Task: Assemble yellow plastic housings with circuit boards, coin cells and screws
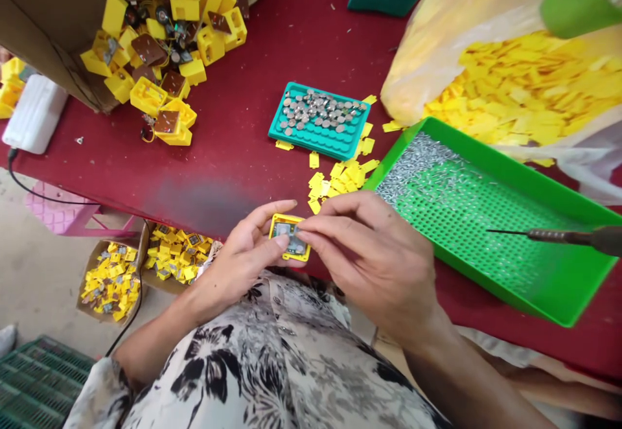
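Observation:
My left hand (247, 244) grips a small yellow plastic housing (290, 257) at the table's front edge. Its open side faces up, showing a grey circuit board with round parts, and my left thumb presses on the board. From the right, my right hand (374, 247) reaches over the housing with thumb and index finger pinched at its upper right edge. Whatever lies between those fingertips is too small to make out. Just beyond the hands are loose flat yellow covers (343, 179) and a teal tray (318, 144) with many button cells.
A green basket (486, 280) of small screws stands at right, with a screwdriver (549, 236) above it. Behind is a bag of yellow covers (534, 92). A carton at upper left spills yellow housings (148, 95). Filled boxes (109, 280) stand on the floor.

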### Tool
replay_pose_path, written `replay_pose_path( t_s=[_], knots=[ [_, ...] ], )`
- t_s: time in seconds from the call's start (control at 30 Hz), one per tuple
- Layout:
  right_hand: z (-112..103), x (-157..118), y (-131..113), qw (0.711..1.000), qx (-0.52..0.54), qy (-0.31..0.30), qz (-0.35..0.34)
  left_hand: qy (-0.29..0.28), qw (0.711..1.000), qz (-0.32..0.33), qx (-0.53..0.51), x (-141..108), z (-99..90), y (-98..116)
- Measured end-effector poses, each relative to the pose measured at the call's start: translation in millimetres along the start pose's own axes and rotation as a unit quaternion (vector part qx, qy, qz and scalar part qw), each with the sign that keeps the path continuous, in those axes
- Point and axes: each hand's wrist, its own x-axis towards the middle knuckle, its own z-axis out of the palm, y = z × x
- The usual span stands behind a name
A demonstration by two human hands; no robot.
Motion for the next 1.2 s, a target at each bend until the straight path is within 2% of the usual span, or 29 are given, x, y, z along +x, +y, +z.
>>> replay_pose_path(
  t_s=[0.27,0.5,0.77,0.97,1.1,1.2],
  knots=[
    [1,-10,2,0.998,-0.018,0.015,-0.052,0.011,0.998,0.004,0.064,0,2.6,-2],
    [2,-19,-2,0.994,-0.086,0.065,0.016,-0.038,0.996,0.035,0.076,7,6.2,-7],
    [-3,-15,1,0.996,-0.078,0.035,-0.004,-0.009,0.993,0.028,0.111,8,10.9,-6],
    [2,-15,2,0.998,-0.062,0.023,-0.018,0.009,0.976,0.067,0.205,8,10.5,-4],
    [1,-15,4,0.997,-0.071,0.030,-0.010,-0.001,0.989,0.051,0.140,12,10.8,-6],
    [-18,-26,2,0.994,-0.079,0.052,0.049,-0.003,0.997,0.037,0.066,17,9.1,-8]
  ],
)
